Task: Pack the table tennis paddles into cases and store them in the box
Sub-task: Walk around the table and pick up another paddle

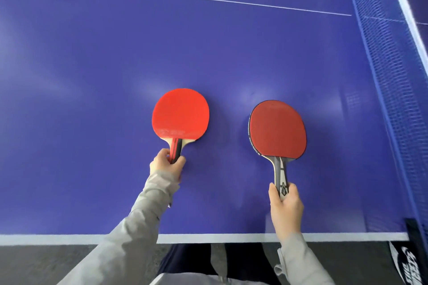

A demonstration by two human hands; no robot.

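Left grip (pixel 167 165) clasping bright paddle (pixel 180 115), right grip (pixel 286 207) clasping dark paddle (pixel 278 129), over worktop (pixel 208 53): gathering step, likely; next, carry both to cases, none in view.

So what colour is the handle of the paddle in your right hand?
Grey with a white centre stripe and black emblem, on the paddle in the right hand; head view.
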